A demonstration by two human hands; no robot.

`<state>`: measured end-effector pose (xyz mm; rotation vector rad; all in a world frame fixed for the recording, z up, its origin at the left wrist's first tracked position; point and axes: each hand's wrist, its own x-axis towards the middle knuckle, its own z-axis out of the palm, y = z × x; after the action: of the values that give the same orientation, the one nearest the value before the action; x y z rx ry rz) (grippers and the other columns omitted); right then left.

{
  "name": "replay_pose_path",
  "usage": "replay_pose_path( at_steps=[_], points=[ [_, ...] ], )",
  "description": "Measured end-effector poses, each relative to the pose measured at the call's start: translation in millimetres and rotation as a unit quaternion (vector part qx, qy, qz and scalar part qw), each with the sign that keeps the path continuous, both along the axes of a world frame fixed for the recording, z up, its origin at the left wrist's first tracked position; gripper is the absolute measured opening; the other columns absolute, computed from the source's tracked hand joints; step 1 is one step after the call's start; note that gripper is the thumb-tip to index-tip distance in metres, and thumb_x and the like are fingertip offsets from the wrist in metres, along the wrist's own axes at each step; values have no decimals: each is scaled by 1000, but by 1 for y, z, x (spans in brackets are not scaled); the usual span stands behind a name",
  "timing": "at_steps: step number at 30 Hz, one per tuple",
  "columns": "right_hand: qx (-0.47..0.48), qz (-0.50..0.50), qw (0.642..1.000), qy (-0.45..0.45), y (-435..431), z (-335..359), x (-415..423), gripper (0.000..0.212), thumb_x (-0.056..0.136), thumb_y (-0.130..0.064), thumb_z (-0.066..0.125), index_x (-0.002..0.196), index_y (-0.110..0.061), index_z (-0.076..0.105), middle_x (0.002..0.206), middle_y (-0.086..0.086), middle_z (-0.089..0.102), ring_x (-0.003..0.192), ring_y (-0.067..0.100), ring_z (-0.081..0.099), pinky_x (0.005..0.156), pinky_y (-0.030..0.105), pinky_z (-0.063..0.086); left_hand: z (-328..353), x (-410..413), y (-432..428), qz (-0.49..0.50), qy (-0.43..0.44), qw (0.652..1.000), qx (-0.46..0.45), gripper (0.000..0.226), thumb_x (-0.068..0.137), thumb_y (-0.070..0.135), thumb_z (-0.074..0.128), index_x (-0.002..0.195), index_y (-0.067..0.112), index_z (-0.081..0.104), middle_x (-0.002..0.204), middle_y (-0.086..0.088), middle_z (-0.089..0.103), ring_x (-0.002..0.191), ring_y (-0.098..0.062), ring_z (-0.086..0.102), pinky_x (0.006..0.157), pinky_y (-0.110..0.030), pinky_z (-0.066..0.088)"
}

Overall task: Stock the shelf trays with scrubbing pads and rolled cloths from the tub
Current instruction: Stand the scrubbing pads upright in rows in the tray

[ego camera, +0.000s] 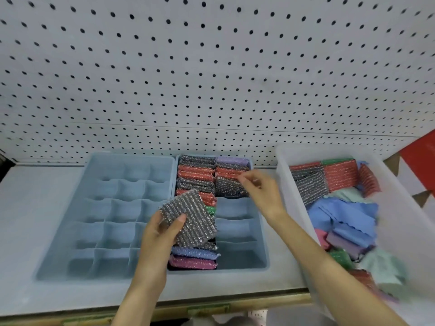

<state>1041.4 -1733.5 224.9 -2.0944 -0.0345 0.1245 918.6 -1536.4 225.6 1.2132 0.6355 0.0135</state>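
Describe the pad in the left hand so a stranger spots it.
Find the right tray of two blue ones on the shelf. Over its left row the left hand holds a silver pad, the only one there showing its broad face.

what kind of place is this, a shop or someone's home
Probably a shop aisle: a pegboard back wall, a shelf with a label strip along its front, and a tray packed with rows of scrubbing pads.

The grey scrubbing pad [191, 215] looks knitted from metallic thread, rough and glittery (as do the packed pads [195, 171]). The blue trays [50, 262] are smooth matt plastic, the tub [286, 175] frosted translucent plastic, its cloths [348, 217] soft and matt.
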Motion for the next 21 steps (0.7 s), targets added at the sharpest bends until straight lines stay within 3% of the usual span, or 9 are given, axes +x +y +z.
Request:
replay_pose_path(
  at_steps=[2, 3, 6, 9, 10, 12, 15, 18, 21],
  points=[
    [136, 69, 980, 130, 10, 19, -33, 13, 90, -20, 62, 102, -17, 65, 88, -6, 67, 77, 7, 64, 69, 18, 50, -1, 2, -8, -21, -1, 1000, -4, 24, 86, 9, 64, 108, 18, 64, 102, -2, 73, 94, -20, 69, 82, -36, 52],
    [137, 122, 972, 149, 15, 23, -49, 17, 88, -20, 64, 106, -20, 64, 92, -5, 68, 83, 8, 66, 73, 22, 53, -1, 4, -14, -35, -4, 999, -6, 23, 85, 9, 65, 107, 18, 65, 102, -3, 73, 94, -21, 69, 79, -35, 53],
    [142, 143, 974, 105, 20, 20, -67, 28, 84, -11, 68, 111, -18, 63, 98, -3, 71, 92, 15, 67, 79, 29, 55, 3, 7, -29, -66, -28, 997, -1, 19, 88, 14, 60, 105, 22, 66, 101, 1, 73, 91, -12, 69, 69, -23, 54],
    [126, 37, 990, 52, 5, 12, -43, 26, 86, -7, 65, 110, -18, 62, 96, 7, 70, 90, 24, 67, 74, 27, 55, 0, 5, -28, -101, -70, 981, 153, 26, 91, 39, 50, 111, 30, 64, 112, 12, 68, 104, 0, 62, 91, -21, 49],
    [81, 20, 996, 19, -2, 8, -32, 26, 88, -8, 63, 112, -19, 61, 97, 7, 69, 90, 26, 66, 75, 29, 55, -5, 4, -24, -116, -84, 955, 260, 34, 93, 47, 43, 118, 32, 61, 121, 16, 62, 112, 4, 55, 99, -22, 43],
    [-50, 27, 996, -72, -12, -1, -11, 27, 90, -10, 62, 116, -16, 62, 103, 6, 66, 90, 23, 65, 80, 35, 54, -21, 4, -14, -167, -98, 854, 482, 48, 100, 51, 24, 135, 30, 49, 137, 16, 47, 128, 0, 41, 109, -26, 30],
    [-221, 102, 946, -212, -11, -11, 5, 29, 85, -9, 67, 114, -12, 66, 101, 6, 66, 81, 24, 66, 67, 36, 55, -49, 9, -5, -271, -62, 727, 628, 55, 99, 49, 7, 148, 31, 22, 155, 5, 19, 145, -12, 13, 119, -36, 7],
    [-335, 143, 885, -291, -7, -19, 12, 37, 70, -2, 79, 104, -13, 68, 88, 3, 68, 73, 25, 67, 54, 31, 54, -60, 11, -8, -314, -19, 666, 676, 55, 101, 49, 7, 147, 28, 29, 152, -6, 32, 144, -22, 21, 116, -43, 9],
    [-403, 141, 844, -326, -12, -25, 16, 55, 48, 8, 84, 96, -15, 70, 82, 2, 67, 67, 23, 63, 54, 28, 50, -61, 12, -9, -315, -8, 650, 692, 56, 102, 47, 8, 143, 24, 39, 147, -8, 43, 140, -25, 31, 112, -44, 15]
  ],
)
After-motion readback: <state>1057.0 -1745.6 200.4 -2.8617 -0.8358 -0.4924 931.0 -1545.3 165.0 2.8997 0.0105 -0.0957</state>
